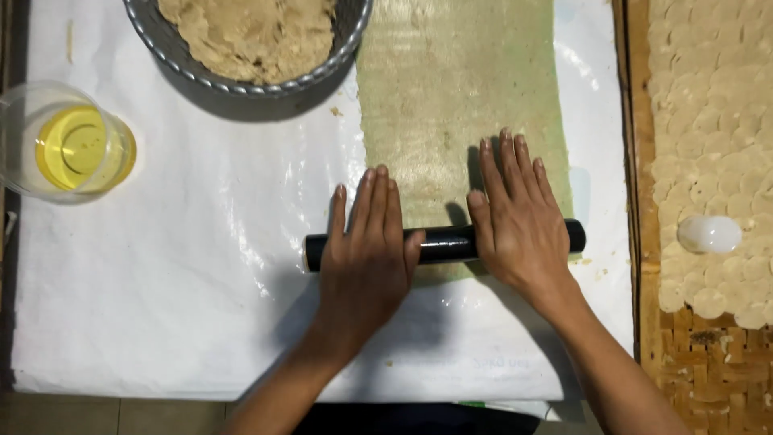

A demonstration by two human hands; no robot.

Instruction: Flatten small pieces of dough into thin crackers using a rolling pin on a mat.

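I see the roller [443, 244] lying across the sheet's [463, 89] near end; bowl [250, 48] beyond-left of the roller, cup [68, 145] far left, tray [708, 161] right.

A glossy white plastic sheet [161, 306] covers the surface, catching soft glare from overhead light. Along the surface's right edge lies a woven bamboo tray [708, 370] with a dark wooden rim. Past the near edge shows a strip of grey-brown tiled floor [97, 415].

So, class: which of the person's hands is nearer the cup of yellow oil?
Left. The left hand presses the black rolling pin closer to the cup of yellow oil; the right hand lies farther right.
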